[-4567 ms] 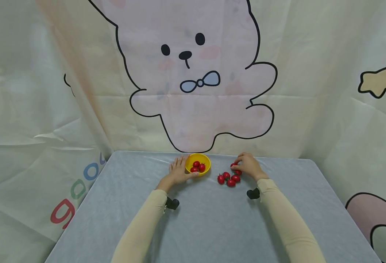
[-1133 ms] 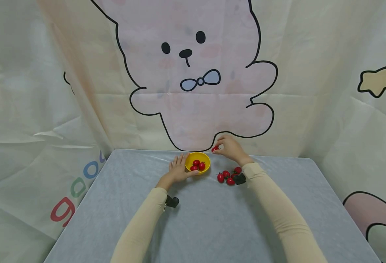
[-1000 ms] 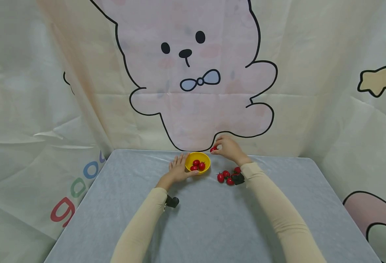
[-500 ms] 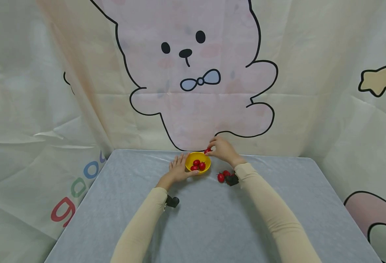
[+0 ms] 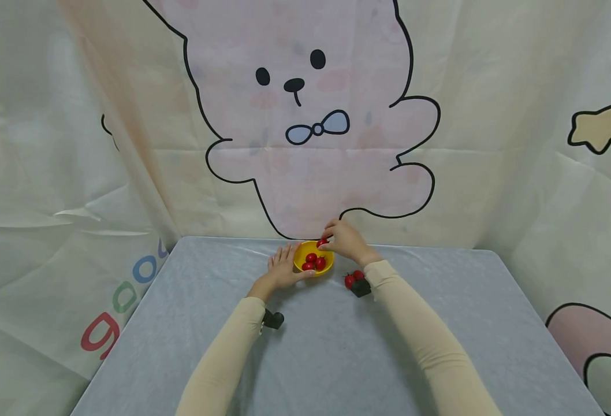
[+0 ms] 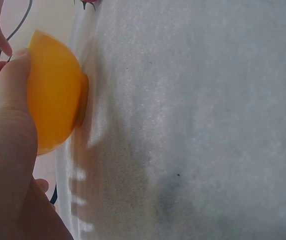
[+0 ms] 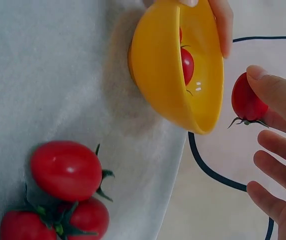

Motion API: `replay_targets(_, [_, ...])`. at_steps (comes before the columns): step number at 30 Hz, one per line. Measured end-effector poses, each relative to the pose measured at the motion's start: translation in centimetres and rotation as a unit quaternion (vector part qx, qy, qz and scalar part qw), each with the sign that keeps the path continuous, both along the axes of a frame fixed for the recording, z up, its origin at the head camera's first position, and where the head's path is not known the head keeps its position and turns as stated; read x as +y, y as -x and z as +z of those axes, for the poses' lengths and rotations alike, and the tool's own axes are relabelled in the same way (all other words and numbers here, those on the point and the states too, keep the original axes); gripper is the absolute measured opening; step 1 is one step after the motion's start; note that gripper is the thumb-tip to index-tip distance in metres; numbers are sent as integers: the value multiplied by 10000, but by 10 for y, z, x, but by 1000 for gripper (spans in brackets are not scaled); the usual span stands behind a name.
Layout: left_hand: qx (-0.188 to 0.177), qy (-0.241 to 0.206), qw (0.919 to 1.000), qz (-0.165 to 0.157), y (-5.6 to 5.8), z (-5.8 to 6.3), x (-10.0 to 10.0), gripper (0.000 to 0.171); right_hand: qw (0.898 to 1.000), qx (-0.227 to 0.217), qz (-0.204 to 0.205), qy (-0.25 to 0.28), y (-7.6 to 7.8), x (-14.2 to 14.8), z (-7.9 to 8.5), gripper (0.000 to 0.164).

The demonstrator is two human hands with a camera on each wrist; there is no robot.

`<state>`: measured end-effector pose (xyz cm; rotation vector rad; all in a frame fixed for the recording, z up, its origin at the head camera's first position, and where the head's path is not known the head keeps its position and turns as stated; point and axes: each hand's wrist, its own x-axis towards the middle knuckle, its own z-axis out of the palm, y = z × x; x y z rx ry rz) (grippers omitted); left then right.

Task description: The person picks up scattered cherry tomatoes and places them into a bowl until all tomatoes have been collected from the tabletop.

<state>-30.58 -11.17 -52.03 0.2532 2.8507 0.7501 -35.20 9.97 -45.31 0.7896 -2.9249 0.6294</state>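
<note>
A small yellow bowl (image 5: 304, 251) stands near the table's far edge with several red cherry tomatoes (image 5: 320, 263) inside. My left hand (image 5: 280, 270) holds the bowl from its left side, thumb at the near rim and fingers spread along the other side. Just over the bowl's far right rim, my right hand (image 5: 349, 241) pinches a cherry tomato (image 7: 248, 98) between thumb and index finger. In the right wrist view its green stem end points down in the picture, and the other fingers are loosely bent. The left wrist view shows the bowl's outer wall (image 6: 55, 95) and my thumb on the rim.
More cherry tomatoes (image 7: 67, 170) lie on the grey-blue tablecloth (image 5: 305, 352) right of the bowl, partly hidden by the black wrist camera (image 5: 360, 287) in the head view. A printed curtain (image 5: 472, 115) hangs directly behind the table.
From the pile, my right hand has picked up a cherry tomato, lifted it and carried it left to above the bowl's rim. My left hand has stayed at the bowl.
</note>
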Motion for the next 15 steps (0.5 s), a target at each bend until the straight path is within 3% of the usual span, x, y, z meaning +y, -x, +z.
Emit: replay_targets(15, [21,0,10000,-9,-1,1,0,99,9996,158,201,-116,-3,-12,-8,31])
